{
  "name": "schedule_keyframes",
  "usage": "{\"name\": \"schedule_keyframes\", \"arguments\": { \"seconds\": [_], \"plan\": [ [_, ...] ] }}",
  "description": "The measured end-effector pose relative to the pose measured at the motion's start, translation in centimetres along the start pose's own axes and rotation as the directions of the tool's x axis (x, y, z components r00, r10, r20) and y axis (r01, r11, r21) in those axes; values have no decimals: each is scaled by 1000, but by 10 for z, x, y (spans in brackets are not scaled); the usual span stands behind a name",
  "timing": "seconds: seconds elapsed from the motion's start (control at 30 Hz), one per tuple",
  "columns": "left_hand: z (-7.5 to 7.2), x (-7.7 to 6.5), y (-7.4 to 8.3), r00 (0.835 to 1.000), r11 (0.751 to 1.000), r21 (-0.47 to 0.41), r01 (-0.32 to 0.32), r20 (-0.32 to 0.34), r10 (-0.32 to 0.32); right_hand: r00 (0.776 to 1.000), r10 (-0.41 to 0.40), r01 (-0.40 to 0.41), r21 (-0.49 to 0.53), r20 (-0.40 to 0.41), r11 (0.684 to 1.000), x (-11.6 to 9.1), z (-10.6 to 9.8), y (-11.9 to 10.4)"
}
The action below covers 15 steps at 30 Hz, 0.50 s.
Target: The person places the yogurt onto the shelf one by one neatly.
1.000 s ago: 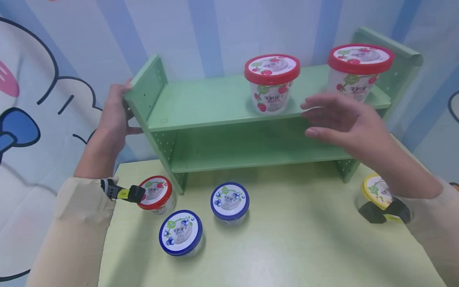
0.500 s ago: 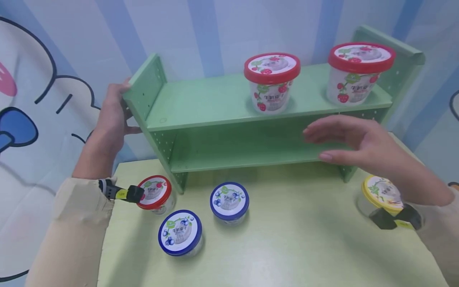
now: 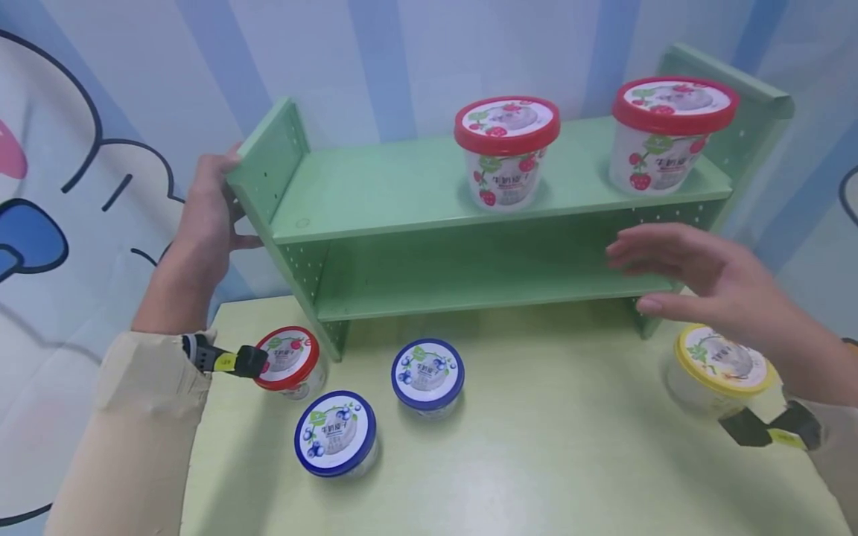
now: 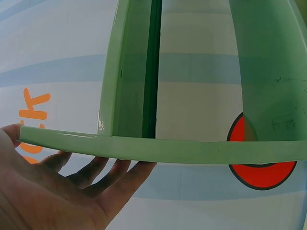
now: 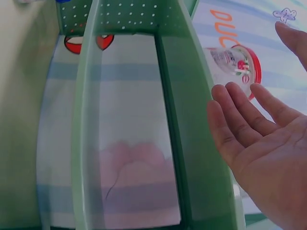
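Observation:
My left hand holds the upper left end panel of a green two-tier shelf. In the left wrist view, several fingers lie along the panel's outer face, with one digit over its end. My right hand hovers in front of the shelf's right side, fingers loosely spread, holding nothing. On the top board stand two red-lidded tubs, a middle tub and a right tub, both upright with raspberry pictures. In the right wrist view, my fingertips overlap a red-lidded tub.
On the pale table stand two blue-lidded tubs, a front tub and a rear tub. A red-lidded tub sits by the shelf's left foot, and a yellow-lidded tub below my right hand. A striped cartoon wall backs the shelf.
My right hand has come down from in front of the right red-lidded tub, then shifted right. My left hand stays on the shelf's end panel; the tubs stand where they were.

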<state>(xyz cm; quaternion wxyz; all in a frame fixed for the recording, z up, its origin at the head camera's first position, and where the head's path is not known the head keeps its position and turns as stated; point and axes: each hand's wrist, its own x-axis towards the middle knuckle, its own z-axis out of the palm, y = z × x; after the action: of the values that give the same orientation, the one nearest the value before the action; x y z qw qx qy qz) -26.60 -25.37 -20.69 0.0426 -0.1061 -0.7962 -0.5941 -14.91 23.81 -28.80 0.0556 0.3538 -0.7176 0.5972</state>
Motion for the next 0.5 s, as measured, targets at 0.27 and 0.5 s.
{"name": "schedule_keyframes", "arguments": {
  "seconds": [0.27, 0.5],
  "plan": [
    [0, 0, 1, 1000, 1000, 8, 2, -8, -2, 998, 41, -41, 0, -55, 999, -18, -19, 7],
    [0, 0, 1, 1000, 1000, -26, 0, 2, 0, 985, 173, -165, -207, 20, 964, -33, -38, 6]
  ]
}}
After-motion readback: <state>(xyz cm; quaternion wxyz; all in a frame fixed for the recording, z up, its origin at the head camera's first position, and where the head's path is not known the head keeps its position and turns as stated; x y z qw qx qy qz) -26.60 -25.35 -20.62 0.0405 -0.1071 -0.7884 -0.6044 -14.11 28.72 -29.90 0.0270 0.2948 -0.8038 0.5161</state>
